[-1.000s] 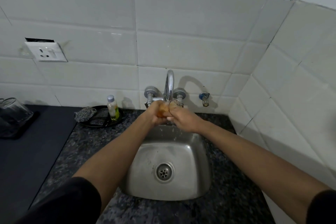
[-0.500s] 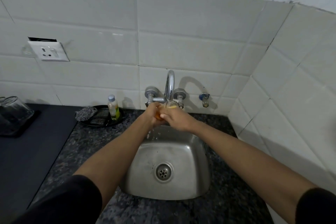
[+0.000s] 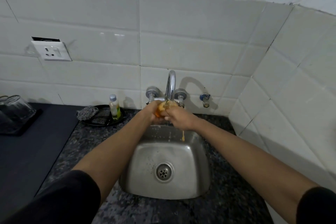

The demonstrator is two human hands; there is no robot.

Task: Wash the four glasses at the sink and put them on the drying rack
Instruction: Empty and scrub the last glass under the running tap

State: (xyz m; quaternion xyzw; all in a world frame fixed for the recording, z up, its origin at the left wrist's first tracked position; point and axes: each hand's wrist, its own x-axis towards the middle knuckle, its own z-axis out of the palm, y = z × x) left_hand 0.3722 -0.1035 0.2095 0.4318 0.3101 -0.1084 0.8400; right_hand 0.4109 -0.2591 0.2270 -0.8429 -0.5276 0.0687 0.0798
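Orange drip now falls into sink (image 3: 200,160) | both hands (image 3: 151,110) (image 3: 179,117) grip glass (image 3: 164,107) under tap (image 3: 171,85)

No legible text, even on the bottle (image 3: 114,107) label.

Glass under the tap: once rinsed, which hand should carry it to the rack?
Likely left. The left hand already grips the glass, and the rack sits on the left counter; the right hand only rubs it.
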